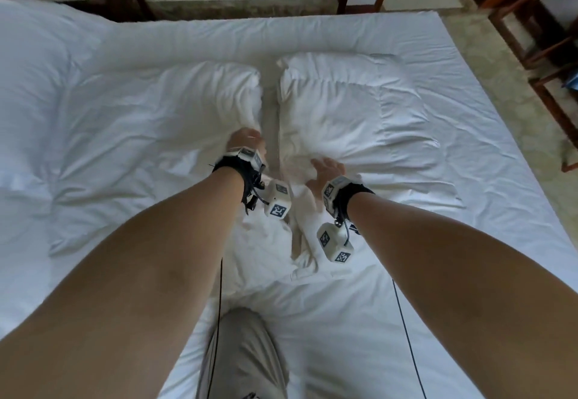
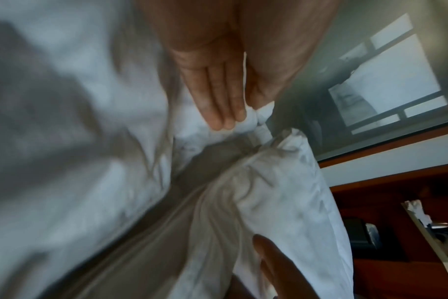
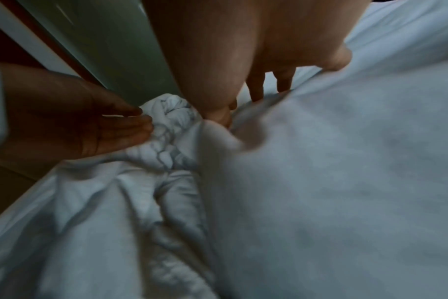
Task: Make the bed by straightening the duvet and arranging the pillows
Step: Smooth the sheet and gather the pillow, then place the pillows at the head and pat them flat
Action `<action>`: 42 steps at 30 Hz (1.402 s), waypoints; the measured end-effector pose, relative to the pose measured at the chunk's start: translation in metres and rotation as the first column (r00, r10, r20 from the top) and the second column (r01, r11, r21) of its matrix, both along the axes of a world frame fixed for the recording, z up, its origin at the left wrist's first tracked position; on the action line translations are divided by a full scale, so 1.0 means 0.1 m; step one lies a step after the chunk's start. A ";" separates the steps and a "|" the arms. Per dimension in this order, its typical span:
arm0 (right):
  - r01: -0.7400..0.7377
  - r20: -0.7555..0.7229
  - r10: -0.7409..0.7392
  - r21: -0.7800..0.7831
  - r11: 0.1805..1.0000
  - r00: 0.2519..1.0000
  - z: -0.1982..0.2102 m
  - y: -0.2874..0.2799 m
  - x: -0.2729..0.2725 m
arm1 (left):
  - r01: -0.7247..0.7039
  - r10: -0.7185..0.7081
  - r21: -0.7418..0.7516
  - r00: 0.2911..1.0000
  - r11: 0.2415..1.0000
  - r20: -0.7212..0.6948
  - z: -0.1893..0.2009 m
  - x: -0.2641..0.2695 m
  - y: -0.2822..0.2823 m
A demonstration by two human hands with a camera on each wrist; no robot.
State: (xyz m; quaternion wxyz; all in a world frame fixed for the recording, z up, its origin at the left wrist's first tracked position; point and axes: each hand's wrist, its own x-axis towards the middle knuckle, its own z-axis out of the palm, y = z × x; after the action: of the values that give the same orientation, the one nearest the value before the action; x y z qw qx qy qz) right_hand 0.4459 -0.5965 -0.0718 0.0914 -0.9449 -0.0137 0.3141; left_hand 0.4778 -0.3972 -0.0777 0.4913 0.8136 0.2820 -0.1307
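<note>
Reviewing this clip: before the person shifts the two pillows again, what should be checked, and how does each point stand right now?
1. Left hand at the left pillow: ok, its straight fingers lie against the inner corner.
2. Right hand at the right pillow: ok, it rests on the near inner corner; whether it grips cannot tell, blurred.
3. Pillows side by side: ok, a narrow gap runs between them.
4. Pillows squared and smooth: not ok, both are creased and the inner corners bunched.
5. Duvet flat in front of the pillows: not ok, fabric is rumpled below the wrists.
6. Bed's right edge: ok, cover lies fairly flat there.
</note>
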 end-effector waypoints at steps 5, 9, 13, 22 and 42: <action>-0.100 0.168 0.079 0.122 0.987 0.983 0.31 0.74 0.02 | -0.202 0.202 0.158 0.979 0.967 0.019 0.57 -0.33 0.63; -0.264 0.209 0.229 0.156 0.952 0.951 0.46 1.48 0.01 | -0.215 0.229 0.293 0.973 0.931 -0.014 0.61 -0.64 1.26; -0.401 0.156 0.379 0.144 0.905 0.912 0.40 2.16 -0.07 | -0.182 0.248 0.370 0.958 0.911 -0.141 0.48 -1.02 1.91; -0.251 -0.118 0.235 -0.154 0.956 0.965 -0.33 1.93 -0.45 | 0.192 0.029 0.480 0.909 0.856 -0.416 -0.14 -1.52 2.36; -0.417 -0.129 0.406 -0.065 0.907 0.905 -0.79 3.15 -0.42 | -0.318 0.380 0.214 0.830 0.924 -0.409 -0.93 -1.87 3.37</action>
State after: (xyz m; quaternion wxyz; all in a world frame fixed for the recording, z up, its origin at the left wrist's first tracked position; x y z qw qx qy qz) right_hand 0.4044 -0.2812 -0.1503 -0.0194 -0.9046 -0.1934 0.3794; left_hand 0.2906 -0.0603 -0.1704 0.3728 0.7285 0.5386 -0.2004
